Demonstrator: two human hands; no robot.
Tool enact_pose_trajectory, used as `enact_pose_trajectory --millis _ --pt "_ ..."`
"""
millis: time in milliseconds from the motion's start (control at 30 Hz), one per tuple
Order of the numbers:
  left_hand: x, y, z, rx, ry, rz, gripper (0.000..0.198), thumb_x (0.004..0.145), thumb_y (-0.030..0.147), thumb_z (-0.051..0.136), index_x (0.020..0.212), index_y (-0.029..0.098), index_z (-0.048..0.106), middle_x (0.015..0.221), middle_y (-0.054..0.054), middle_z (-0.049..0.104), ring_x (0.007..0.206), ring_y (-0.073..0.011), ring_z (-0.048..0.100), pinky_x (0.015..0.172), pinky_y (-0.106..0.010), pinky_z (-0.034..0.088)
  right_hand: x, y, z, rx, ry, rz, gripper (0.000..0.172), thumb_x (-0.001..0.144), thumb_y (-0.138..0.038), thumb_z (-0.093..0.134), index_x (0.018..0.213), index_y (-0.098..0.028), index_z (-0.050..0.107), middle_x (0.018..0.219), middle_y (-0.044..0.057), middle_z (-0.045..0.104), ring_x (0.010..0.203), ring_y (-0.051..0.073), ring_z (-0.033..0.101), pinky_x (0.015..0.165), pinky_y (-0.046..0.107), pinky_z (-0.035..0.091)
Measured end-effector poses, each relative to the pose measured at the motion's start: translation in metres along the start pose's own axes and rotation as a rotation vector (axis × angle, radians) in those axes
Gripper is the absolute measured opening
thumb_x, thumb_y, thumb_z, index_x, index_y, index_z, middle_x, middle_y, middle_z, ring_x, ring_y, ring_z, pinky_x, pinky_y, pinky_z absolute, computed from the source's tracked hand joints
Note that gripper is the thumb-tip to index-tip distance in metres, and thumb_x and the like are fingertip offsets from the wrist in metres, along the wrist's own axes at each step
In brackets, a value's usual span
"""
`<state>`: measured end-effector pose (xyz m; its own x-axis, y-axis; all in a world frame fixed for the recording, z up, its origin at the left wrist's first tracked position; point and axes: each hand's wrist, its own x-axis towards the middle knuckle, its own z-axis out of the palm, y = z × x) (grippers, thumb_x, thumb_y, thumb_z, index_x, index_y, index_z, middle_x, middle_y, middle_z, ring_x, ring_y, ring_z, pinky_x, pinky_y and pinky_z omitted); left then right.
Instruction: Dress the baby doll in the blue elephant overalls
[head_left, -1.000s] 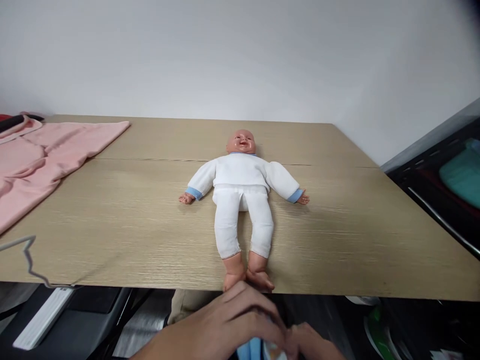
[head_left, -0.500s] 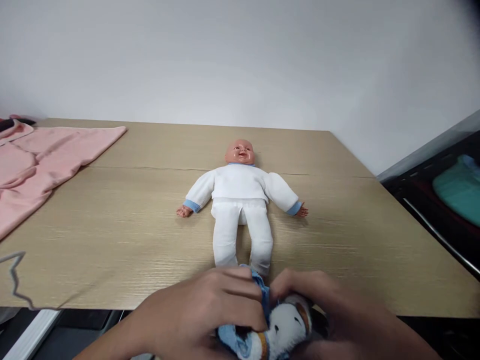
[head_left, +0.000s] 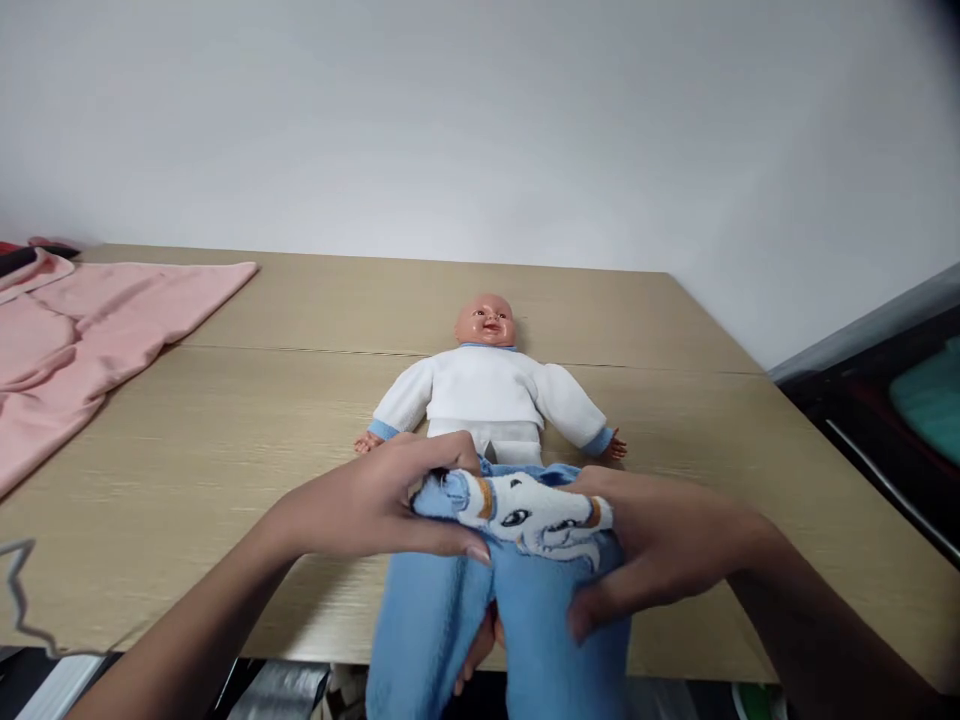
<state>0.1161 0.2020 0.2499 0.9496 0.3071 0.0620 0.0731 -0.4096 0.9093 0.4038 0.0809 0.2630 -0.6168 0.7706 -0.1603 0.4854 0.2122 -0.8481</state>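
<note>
A baby doll (head_left: 486, 385) in a white top with blue cuffs and white trousers lies on its back, head toward the wall. Its lower legs are hidden by light-blue trousers (head_left: 555, 610), whose legs hang past the table's front edge. A white animal face with orange bands is on the blue trousers' upper part. My left hand (head_left: 390, 500) grips their waist on the left, thumb in front. On the right, my right hand (head_left: 660, 540) grips the waist the same way. Between the trouser legs shows something skin-coloured (head_left: 478, 650) that I cannot make out.
A pink garment (head_left: 112, 340) lies on the wooden table (head_left: 300, 390) at the left. A grey cord (head_left: 22, 600) is at the front left. Beyond the table's right edge is a dark case (head_left: 855, 430) with green cloth (head_left: 930, 400). A pale wall stands behind.
The blue trousers, bunched low at the front edge before, are now spread out and raised toward the doll's hips. Both hands have moved up and apart with them.
</note>
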Motion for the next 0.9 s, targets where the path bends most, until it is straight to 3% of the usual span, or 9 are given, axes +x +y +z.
enact_pose_trajectory --millis 67,133,267,333,400,500,633,767,900 --pt "0.003 0.000 -0.002 0.007 0.004 -0.066 0.043 0.092 0.047 0.095 0.114 0.021 0.068 0.098 0.003 0.074 0.088 -0.0165 0.066 0.076 -0.023 0.048 0.011 0.003 0.003 -0.014 0.006 -0.043 0.036 0.096 -0.057 0.088 0.102 -0.022 0.081 0.094 0.000 0.076 0.087 0.019 0.073 0.080 0.026 0.058" --pt "0.003 -0.002 -0.005 0.041 -0.076 -0.134 0.054 0.086 0.049 0.099 0.123 0.022 0.071 0.105 0.002 0.078 0.094 -0.0197 0.071 0.079 -0.025 0.051 0.015 0.004 0.008 -0.059 0.132 -0.011 0.032 0.102 -0.052 0.080 0.096 -0.021 0.079 0.101 0.004 0.077 0.090 0.020 0.072 0.083 0.029 0.059" --pt "-0.001 -0.009 -0.012 0.053 -0.238 -0.135 0.041 0.085 0.045 0.101 0.110 0.021 0.080 0.106 0.000 0.081 0.098 -0.0242 0.075 0.082 -0.028 0.056 0.015 0.006 0.013 -0.014 0.320 0.097 0.029 0.106 -0.044 0.065 0.107 -0.018 0.078 0.101 0.007 0.076 0.087 0.021 0.069 0.079 0.031 0.060" --pt "-0.001 -0.012 -0.013 -0.003 -0.201 -0.049 0.033 0.089 0.043 0.097 0.106 0.020 0.081 0.111 -0.003 0.082 0.106 -0.0255 0.075 0.093 -0.030 0.058 0.018 0.008 0.012 0.119 0.271 0.109 0.034 0.104 -0.044 0.068 0.123 -0.017 0.077 0.101 0.006 0.078 0.089 0.021 0.071 0.081 0.031 0.062" --pt "0.001 -0.015 -0.010 -0.092 -0.140 0.045 0.029 0.095 0.044 0.093 0.108 0.020 0.082 0.117 -0.005 0.082 0.113 -0.0259 0.074 0.105 -0.034 0.058 0.026 0.009 0.011 0.293 0.136 0.075 0.049 0.097 -0.047 0.082 0.137 -0.019 0.075 0.114 0.007 0.082 0.106 0.025 0.077 0.096 0.036 0.064" --pt "0.004 -0.019 -0.004 -0.223 -0.085 0.081 0.030 0.100 0.048 0.087 0.109 0.020 0.083 0.107 -0.005 0.082 0.109 -0.0248 0.075 0.109 -0.037 0.060 0.038 0.005 0.009 0.398 -0.009 0.011 0.057 0.085 -0.050 0.096 0.131 -0.021 0.081 0.118 0.005 0.085 0.120 0.028 0.078 0.113 0.040 0.060" --pt "0.002 -0.025 0.002 -0.282 -0.053 0.032 0.036 0.104 0.047 0.081 0.128 0.021 0.082 0.118 -0.007 0.085 0.118 -0.0270 0.076 0.116 -0.041 0.058 0.040 0.004 0.011 0.263 0.106 -0.038 0.042 0.096 -0.043 0.086 0.131 -0.020 0.081 0.123 0.008 0.084 0.120 0.026 0.077 0.117 0.041 0.058" --pt "-0.002 -0.029 0.001 -0.249 -0.128 0.000 0.058 0.089 0.046 0.097 0.140 0.026 0.080 0.141 -0.007 0.081 0.137 -0.0327 0.071 0.129 -0.046 0.049 0.031 0.011 0.018 0.260 0.278 0.263 0.046 0.100 -0.060 0.074 0.122 -0.020 0.081 0.111 0.009 0.083 0.109 0.031 0.076 0.103 0.049 0.066" --pt "-0.007 -0.038 0.003 -0.330 -0.191 -0.041 0.061 0.088 0.049 0.098 0.142 0.025 0.080 0.137 -0.008 0.083 0.129 -0.0326 0.075 0.119 -0.045 0.058 0.032 0.013 0.022 0.314 0.228 0.307 0.052 0.104 -0.062 0.068 0.130 -0.020 0.080 0.123 0.012 0.083 0.120 0.034 0.076 0.109 0.051 0.063"
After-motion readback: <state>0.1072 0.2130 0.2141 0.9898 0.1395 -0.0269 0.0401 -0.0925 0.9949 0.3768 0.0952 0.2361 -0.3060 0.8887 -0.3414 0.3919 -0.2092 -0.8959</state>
